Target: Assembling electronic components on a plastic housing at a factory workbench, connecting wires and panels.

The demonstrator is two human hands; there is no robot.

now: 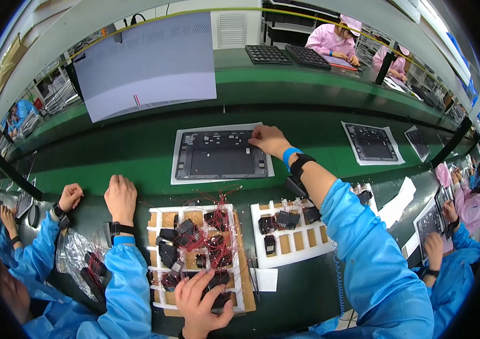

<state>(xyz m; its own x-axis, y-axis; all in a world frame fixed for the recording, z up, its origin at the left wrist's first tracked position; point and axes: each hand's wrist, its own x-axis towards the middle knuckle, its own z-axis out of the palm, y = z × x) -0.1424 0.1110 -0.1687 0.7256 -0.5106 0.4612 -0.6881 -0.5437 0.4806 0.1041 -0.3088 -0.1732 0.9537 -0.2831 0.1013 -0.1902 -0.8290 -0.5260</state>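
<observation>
My right hand (pixel 268 140) is at the upper right corner of a dark tablet back housing (pixel 223 161), fingertips pinched together. Whatever sits between them is too small to make out. The housing lies flat on a white sheet (pixel 179 176) on the green mat. Low in the picture, my left hand (pixel 201 308) rests over a white foam tray (pixel 153 237), fingers apart and touching the parts in it. These parts are small black blocks (pixel 186 227) with thin red wires (pixel 223 206), loosely jumbled. The left hand partly covers those at the near edge.
Beneath my right forearm is a second foam tray (pixel 302 259) with fewer black parts. A co-worker's hands (pixel 120 198) rest at left, near a plastic bag (pixel 76 257). More tablet housings (pixel 371 142) lie along the belt at right. A large grey-white panel (pixel 149 65) stands behind.
</observation>
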